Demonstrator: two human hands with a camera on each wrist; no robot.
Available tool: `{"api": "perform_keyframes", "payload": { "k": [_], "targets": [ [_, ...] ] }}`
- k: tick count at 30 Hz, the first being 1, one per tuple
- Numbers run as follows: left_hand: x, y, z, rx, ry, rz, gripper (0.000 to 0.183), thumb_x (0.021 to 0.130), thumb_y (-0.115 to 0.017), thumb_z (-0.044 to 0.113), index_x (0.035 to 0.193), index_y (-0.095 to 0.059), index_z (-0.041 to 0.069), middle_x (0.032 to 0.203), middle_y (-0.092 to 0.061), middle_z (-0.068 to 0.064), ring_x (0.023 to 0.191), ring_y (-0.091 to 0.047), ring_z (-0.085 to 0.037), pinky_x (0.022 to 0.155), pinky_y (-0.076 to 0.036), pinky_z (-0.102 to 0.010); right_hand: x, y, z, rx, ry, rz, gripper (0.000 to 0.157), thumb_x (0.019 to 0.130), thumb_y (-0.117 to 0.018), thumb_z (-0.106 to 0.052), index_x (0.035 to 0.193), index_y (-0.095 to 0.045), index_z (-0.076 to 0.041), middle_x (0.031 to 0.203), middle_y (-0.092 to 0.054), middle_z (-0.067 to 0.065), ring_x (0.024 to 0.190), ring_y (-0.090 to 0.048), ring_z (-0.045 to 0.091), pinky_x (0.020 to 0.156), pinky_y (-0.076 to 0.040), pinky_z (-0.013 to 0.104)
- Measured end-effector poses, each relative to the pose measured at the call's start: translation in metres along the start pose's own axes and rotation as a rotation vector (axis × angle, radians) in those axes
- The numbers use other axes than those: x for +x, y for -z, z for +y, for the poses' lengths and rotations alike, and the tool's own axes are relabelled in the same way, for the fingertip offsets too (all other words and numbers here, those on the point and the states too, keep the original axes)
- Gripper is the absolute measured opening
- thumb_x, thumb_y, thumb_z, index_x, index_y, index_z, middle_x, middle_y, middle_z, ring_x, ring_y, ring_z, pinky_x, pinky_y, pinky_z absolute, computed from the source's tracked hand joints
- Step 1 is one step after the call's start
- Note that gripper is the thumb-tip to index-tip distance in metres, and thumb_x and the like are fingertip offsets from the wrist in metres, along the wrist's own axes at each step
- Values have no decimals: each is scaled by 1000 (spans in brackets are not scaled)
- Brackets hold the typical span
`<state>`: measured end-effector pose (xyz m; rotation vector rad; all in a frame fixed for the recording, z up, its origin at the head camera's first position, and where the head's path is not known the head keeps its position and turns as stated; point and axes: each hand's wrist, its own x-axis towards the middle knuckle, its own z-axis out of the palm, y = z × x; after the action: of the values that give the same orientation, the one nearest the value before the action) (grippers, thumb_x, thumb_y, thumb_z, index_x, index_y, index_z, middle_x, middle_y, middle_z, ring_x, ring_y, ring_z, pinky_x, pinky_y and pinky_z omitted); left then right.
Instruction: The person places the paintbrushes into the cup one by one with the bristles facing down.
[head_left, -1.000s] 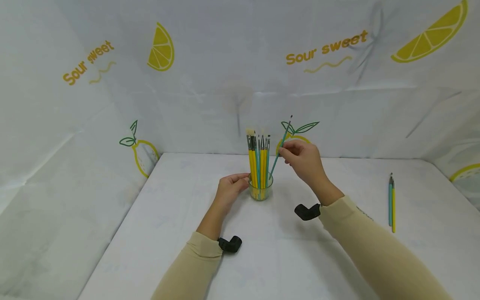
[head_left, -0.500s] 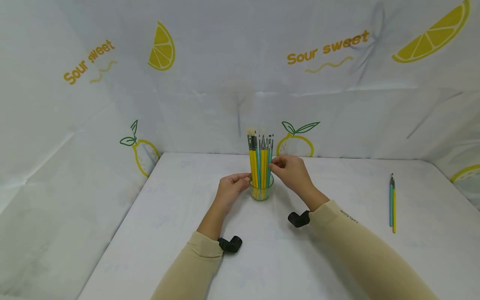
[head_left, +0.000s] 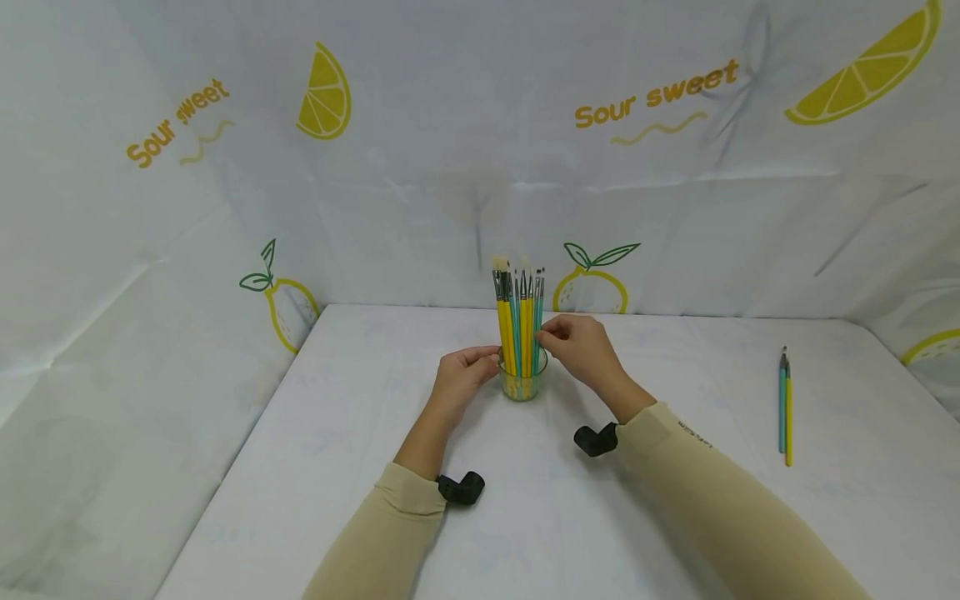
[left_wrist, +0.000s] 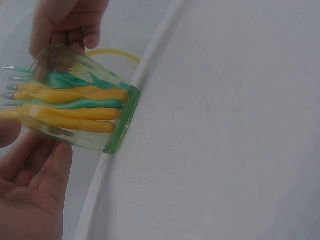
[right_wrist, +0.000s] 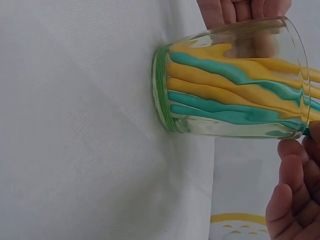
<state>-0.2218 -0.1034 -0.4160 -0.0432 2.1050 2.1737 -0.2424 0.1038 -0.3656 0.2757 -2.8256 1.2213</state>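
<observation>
A clear drinking glass (head_left: 522, 389) with a greenish base stands upright on the white table and holds several yellow and teal paintbrushes, bristles up. My left hand (head_left: 459, 382) grips the glass at its left side near the rim; in the left wrist view the thumb and fingers lie about its wall. At the right side of the rim, my right hand (head_left: 583, 346) pinches a teal paintbrush (head_left: 539, 310) between thumb and forefinger. The brush's lower end is inside the glass (right_wrist: 161, 90), whose handles show through the wall in the right wrist view.
Two more brushes, one teal (head_left: 782, 408) and one yellow (head_left: 788, 421), lie side by side at the right of the table (head_left: 705, 500). A white cloth backdrop (head_left: 420, 217) with lemon prints rises behind the table's back edge.
My right hand has moved left and down, bringing the tilted teal paintbrush nearly upright among the others in the glass. My left hand has stayed at the glass.
</observation>
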Motion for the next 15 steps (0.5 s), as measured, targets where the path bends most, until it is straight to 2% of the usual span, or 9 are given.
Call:
{"api": "perform_keyframes", "payload": {
  "k": [15],
  "targets": [
    [-1,0,3,3,9,-2,28,91,-63,19,113,-72,4,120,-69,-7,103,-67,-15,96,-54,-29,-1,3,0,25,-10,-12,28,94,-63,-36,106,-73,-12,97,-73,4,81,-64,19,69,-55,33]
  ]
}}
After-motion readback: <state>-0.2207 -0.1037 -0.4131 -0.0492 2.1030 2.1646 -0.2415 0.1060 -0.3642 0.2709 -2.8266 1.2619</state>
